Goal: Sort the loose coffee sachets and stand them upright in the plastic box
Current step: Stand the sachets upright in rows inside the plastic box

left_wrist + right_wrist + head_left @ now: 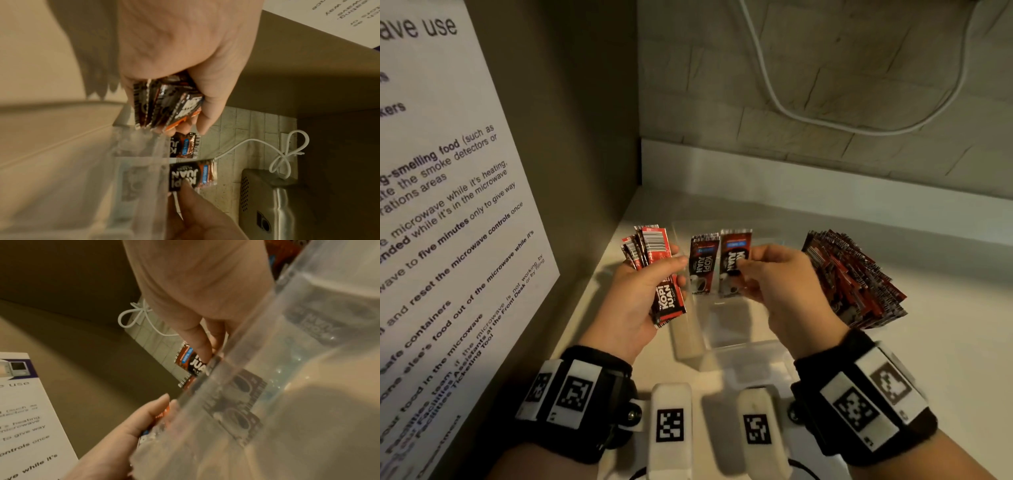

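Note:
My left hand (pixel 654 274) grips a fanned bundle of several red-and-black Kopi Juan sachets (pixel 650 251), also seen in the left wrist view as the sachet bundle (pixel 164 104). A clear plastic box (pixel 743 337) sits on the counter between my hands. Two sachets stand upright in its far left part. My right hand (pixel 751 263) pinches the right sachet (pixel 732 250) near its top, while the left sachet (pixel 702 263) stands free beside it. In the right wrist view my fingers (pixel 202 347) press the pinched sachet (pixel 195 363) at the box wall (pixel 267 353).
A large loose pile of sachets (pixel 856 277) lies on the pale counter (pixel 945 359) right of the box. A printed notice (pixel 448 205) covers the side wall close on the left. A white cable (pixel 774 92) hangs on the tiled back wall. A metal appliance (pixel 277 203) shows beyond.

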